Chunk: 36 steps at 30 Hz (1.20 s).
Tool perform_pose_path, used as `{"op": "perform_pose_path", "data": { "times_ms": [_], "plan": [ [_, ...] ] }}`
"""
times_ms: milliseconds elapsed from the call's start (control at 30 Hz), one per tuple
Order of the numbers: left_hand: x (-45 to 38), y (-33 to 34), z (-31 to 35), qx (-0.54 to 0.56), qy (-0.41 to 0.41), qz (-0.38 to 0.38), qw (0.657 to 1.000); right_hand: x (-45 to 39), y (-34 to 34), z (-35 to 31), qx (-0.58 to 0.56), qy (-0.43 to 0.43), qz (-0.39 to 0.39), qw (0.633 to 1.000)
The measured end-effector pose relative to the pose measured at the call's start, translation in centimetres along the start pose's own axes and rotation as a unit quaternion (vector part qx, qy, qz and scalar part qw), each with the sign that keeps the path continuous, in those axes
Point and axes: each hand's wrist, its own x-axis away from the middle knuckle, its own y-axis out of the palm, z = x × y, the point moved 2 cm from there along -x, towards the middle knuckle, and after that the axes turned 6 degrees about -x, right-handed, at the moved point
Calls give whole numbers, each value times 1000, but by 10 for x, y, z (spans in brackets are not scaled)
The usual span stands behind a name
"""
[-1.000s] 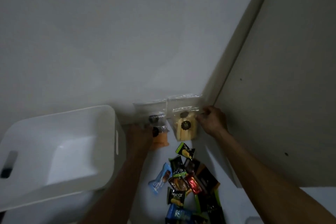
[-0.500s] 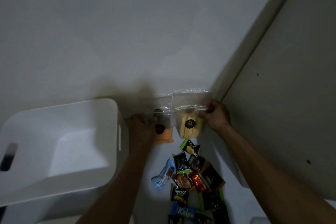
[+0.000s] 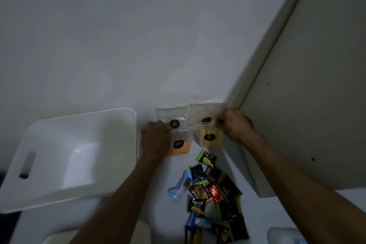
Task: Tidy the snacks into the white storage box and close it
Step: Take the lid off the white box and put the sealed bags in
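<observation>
White storage box (image 3: 79, 130) sits left, empty, tilted with its opening toward the camera, long axis left-right, one handle slot per end wall. Four clear snack pouches by the wall: left hand (image 3: 156, 140) grips the orange-filled pouch (image 3: 179, 144), right hand (image 3: 235, 125) pinches the yellow-filled pouch (image 3: 208, 136). Pile of small wrapped snacks (image 3: 208, 190) lies below; count unclear.

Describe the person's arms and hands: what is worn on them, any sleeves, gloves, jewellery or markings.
Both forearms are bare all the way to the frame's lower edge: no sleeves show. The left hand and right hand wear no gloves, and no watch or bracelet shows at either wrist. The dim light and blur leave rings on the fingers or small marks undecidable.
</observation>
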Motion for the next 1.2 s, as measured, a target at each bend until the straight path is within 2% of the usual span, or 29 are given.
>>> {"op": "perform_pose_path", "data": {
  "times_ms": [133, 300, 467, 567, 767, 933, 1033, 1200],
  "plan": [
    [7, -34, 6, 80, -7, 60, 995, 20, -41, -30, 41, -43, 31, 998],
    [8, -110, 3, 149, 4, 98, 984, 53, -111, -88, 96, -65, 60, 992],
    [25, -193, -41, 116, 23, 138, 983, 102, -164, -175, 154, -98, 111, 977],
    [47, -234, -80, 89, 23, 158, 983, 130, -175, -229, 158, -108, 115, 975],
    [77, -275, -156, 51, -25, 155, 986, 158, -156, -319, 115, -144, 92, 979],
    [78, -268, -192, 45, -50, 130, 989, 146, -111, -366, 134, -160, 69, 976],
    [73, -251, -200, 45, -60, 131, 989, 132, -79, -375, 164, -191, 97, 963],
    [52, -206, -209, 117, -107, 114, 981, 98, -29, -352, 115, -141, 87, 979]
  ]
}}
